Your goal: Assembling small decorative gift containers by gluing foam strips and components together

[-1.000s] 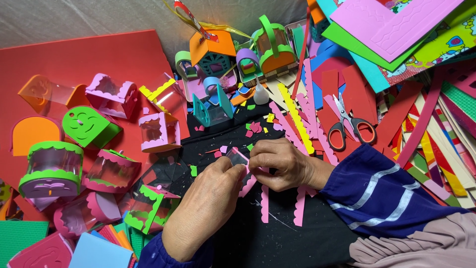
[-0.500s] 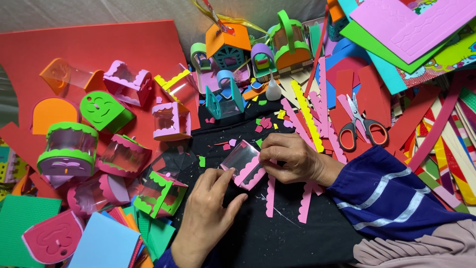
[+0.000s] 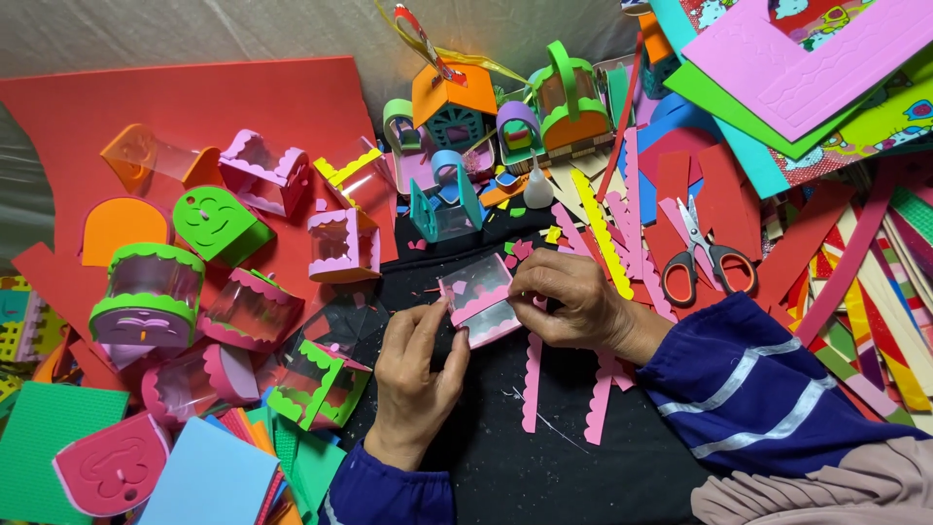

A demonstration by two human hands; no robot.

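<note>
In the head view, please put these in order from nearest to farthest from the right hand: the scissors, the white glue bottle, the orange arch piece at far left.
From the right hand:
1. White glue bottle, just above it.
2. Scissors, to its right, only slightly farther.
3. Orange arch piece, far left on the red sheet.

— What are we wearing on our arms?

— Dark navy blue sleeves on both. Our left hand (image 3: 413, 374) is bare, with no ring or watch that we can see, and its sleeve ends in a plain navy cuff at the wrist.

— And our right side?

— Our right hand (image 3: 573, 301) is bare too. Its sleeve is the same navy, crossed by two pale grey-blue stripes that run slantwise over the forearm.

— Anything else of ours in view?

— A fold of dusty mauve-grey cloth at the lower right corner, under that sleeve.
</note>
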